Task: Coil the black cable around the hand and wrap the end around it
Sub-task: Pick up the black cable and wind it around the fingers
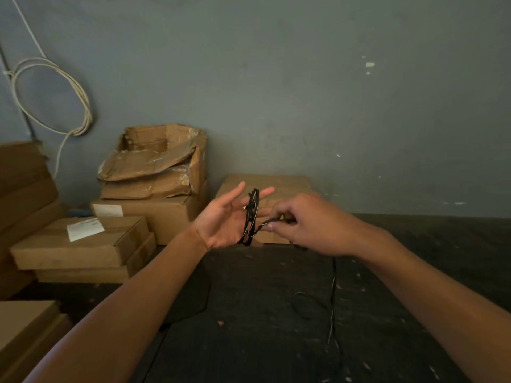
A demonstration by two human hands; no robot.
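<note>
The black cable runs in several loops around the fingers of my left hand, which is held out flat with the palm up and the fingers apart. Just to its right, my right hand pinches the cable's running strand between thumb and fingertips, close to the coil. From under my right hand the loose remainder of the cable hangs down and trails in curves over the dark surface toward the bottom edge of the view.
A closed cardboard box stands right behind my hands against the grey wall. More cardboard boxes are stacked at the left, one torn open. A white cord coil hangs on the wall at upper left.
</note>
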